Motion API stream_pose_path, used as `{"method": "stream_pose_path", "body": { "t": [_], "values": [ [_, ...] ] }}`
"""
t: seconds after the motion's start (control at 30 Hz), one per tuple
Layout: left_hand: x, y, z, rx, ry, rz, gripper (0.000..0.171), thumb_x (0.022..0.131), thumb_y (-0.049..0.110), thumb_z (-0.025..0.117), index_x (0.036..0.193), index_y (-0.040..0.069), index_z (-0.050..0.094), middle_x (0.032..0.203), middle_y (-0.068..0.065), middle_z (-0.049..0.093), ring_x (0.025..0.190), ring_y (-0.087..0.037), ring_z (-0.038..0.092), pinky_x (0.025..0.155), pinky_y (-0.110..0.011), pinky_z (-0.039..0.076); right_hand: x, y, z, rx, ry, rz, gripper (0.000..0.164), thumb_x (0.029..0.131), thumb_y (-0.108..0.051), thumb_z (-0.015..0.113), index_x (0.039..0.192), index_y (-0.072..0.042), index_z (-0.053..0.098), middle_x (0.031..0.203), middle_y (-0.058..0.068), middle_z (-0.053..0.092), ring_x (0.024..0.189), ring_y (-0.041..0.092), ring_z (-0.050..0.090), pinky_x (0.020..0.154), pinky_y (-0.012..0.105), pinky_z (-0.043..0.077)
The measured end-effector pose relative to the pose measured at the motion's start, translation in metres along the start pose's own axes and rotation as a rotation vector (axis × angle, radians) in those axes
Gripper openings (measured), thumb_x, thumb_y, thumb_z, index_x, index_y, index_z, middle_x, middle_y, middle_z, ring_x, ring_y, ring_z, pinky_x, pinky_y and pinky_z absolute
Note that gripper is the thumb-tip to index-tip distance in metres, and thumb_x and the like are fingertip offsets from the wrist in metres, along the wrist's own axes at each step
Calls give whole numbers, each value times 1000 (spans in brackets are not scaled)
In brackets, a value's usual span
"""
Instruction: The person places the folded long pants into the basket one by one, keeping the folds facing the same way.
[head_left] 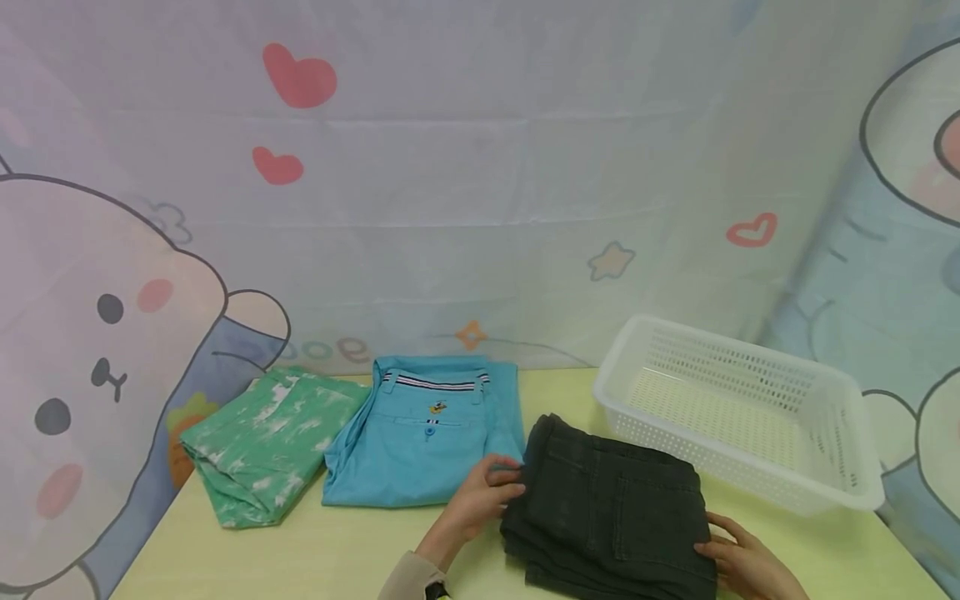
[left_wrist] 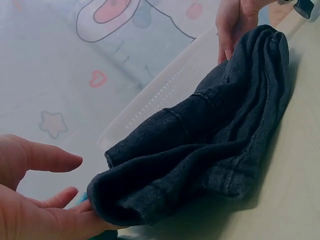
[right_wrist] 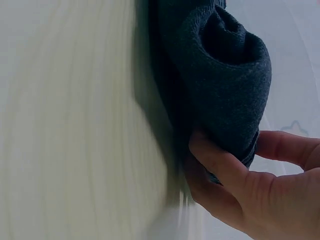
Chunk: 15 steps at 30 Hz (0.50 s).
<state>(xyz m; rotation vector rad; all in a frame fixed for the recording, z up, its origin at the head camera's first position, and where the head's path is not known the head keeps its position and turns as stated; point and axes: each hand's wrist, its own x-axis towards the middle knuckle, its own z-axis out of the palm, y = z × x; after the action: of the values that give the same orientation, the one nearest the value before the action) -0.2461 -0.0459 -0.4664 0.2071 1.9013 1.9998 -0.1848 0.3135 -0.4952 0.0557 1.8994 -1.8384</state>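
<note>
A folded pair of dark trousers [head_left: 600, 500], with a stitched pocket on top, lies at the front of the table. My left hand [head_left: 483, 496] is at its left end; in the left wrist view the left hand [left_wrist: 45, 195] has thumb and fingers spread apart, some fingertips touching the fold. At the other end, my right hand [head_left: 750, 562] holds the trousers' edge. Seen from the right wrist, the fingers and thumb of the right hand [right_wrist: 250, 185] lie on either side of the cloth [right_wrist: 225, 95].
Folded blue trousers [head_left: 427, 458] lie left of the dark pair, and a folded green and white garment [head_left: 277, 442] lies further left. A white perforated plastic basket [head_left: 738, 475] stands at the back right. Behind the yellow table [head_left: 322, 554] hangs a printed cloth [head_left: 450, 167].
</note>
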Motion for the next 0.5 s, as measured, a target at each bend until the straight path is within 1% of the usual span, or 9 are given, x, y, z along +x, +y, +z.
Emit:
{"method": "stream_pose_path", "body": {
  "t": [0.1,0.13,0.2,0.27,0.3,0.37,0.43,0.5],
  "values": [
    [1,1,1,-9,1,-2,42,83,0,57,122,-2,41,127,-27,47,96,-22,59,72,-35,52,-1,0,-1,8,-24,-15,87,89,-14,52,132,14,-18,113,5,50,97,17,57,86,43,47],
    [1,1,1,-11,2,-3,44,82,0,58,123,-1,41,127,-26,46,95,-21,59,71,-34,51,-1,1,-1,5,-29,-20,86,89,-14,52,132,13,-19,113,7,50,98,17,57,86,42,47],
    [2,2,2,-9,3,-6,47,81,-2,59,124,0,41,128,-25,46,93,-20,59,70,-32,51,-1,1,-1,-5,-29,-23,86,89,-14,51,131,13,-19,116,21,47,98,18,57,86,43,47],
    [2,3,3,-6,0,-6,49,79,-3,60,125,1,41,129,-24,45,91,-19,59,69,-31,51,0,2,0,-22,-25,-23,85,90,-13,50,131,13,-20,123,38,34,99,18,57,86,43,47],
    [2,4,3,-5,-3,-7,50,79,-3,60,126,1,41,129,-24,45,91,-18,59,68,-30,50,0,2,0,-25,-22,-20,85,90,-13,50,131,12,-20,127,42,25,99,18,57,86,43,47],
    [2,4,4,-7,-9,-8,52,79,-4,60,127,1,41,130,-24,44,89,-17,59,67,-29,49,0,3,1,-22,-17,-15,85,90,-13,50,131,11,-20,132,44,10,98,17,57,86,43,47],
    [2,4,4,-12,-12,-9,54,78,-5,60,128,1,40,131,-25,43,88,-16,59,67,-28,49,0,3,1,-12,-24,-17,84,90,-12,49,131,10,-21,133,44,4,99,16,56,86,43,47],
    [3,3,4,-23,-14,-13,56,77,-6,60,129,0,39,132,-25,42,91,-18,59,68,-29,49,1,3,2,-3,-35,-23,84,91,-13,49,131,9,-22,133,44,4,99,15,56,86,42,47]
  ]
}}
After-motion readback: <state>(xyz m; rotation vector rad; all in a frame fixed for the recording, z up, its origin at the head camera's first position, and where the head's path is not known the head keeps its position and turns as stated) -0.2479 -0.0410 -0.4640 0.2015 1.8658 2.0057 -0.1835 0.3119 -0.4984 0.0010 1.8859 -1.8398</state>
